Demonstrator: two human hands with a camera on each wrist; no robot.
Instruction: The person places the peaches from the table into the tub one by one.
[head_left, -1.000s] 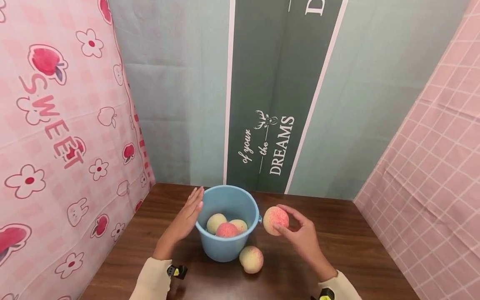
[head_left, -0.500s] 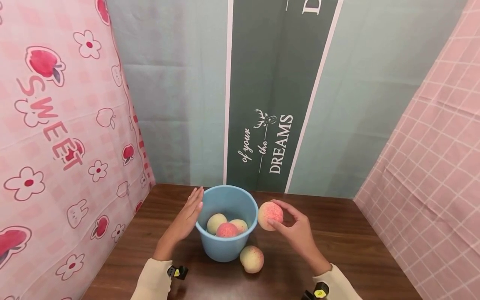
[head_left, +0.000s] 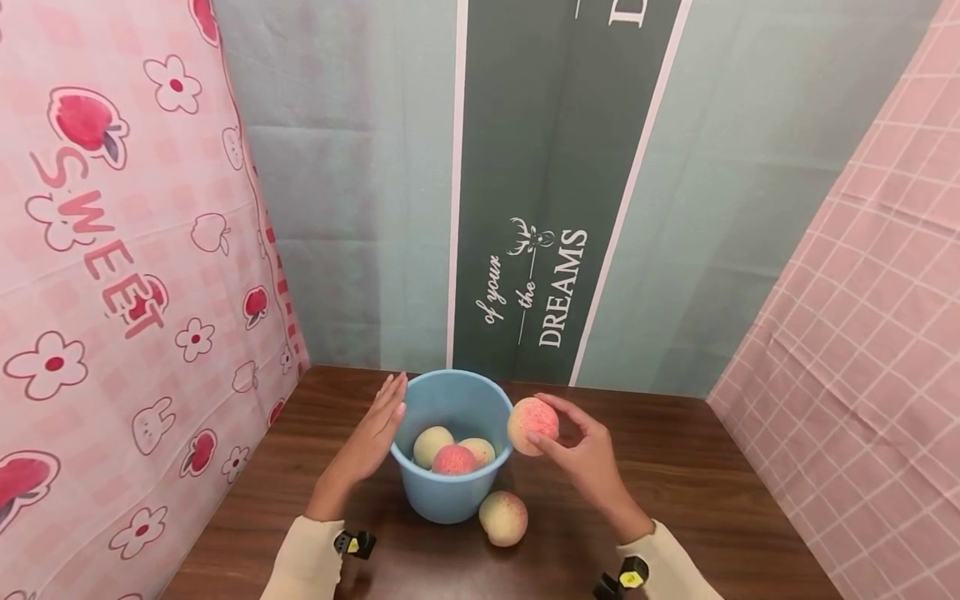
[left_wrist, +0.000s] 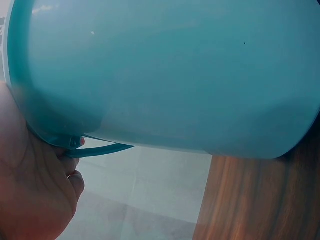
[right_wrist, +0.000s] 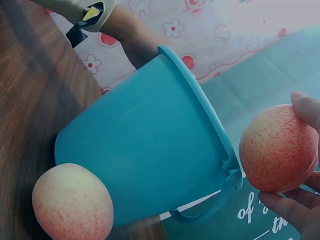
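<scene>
A blue bucket stands upright on the wooden table with several peaches inside, a red-topped peach among them. My left hand rests against the bucket's left rim with straight fingers; in the left wrist view the palm lies beside the rim, near the handle. Between thumb and fingers my right hand holds a pink and cream peach just off the bucket's right rim, about rim height. Another peach lies on the table at the bucket's front right, also seen in the right wrist view.
The brown wooden table extends to both sides of the bucket. Behind it hangs a grey-green cloth with white lettering. A pink printed cloth walls the left side, and a pink checked cloth the right.
My right hand has moved left and slightly up with the peach, bringing it closer to the bucket's rim. The left hand, the bucket and the loose peach stay in place.
</scene>
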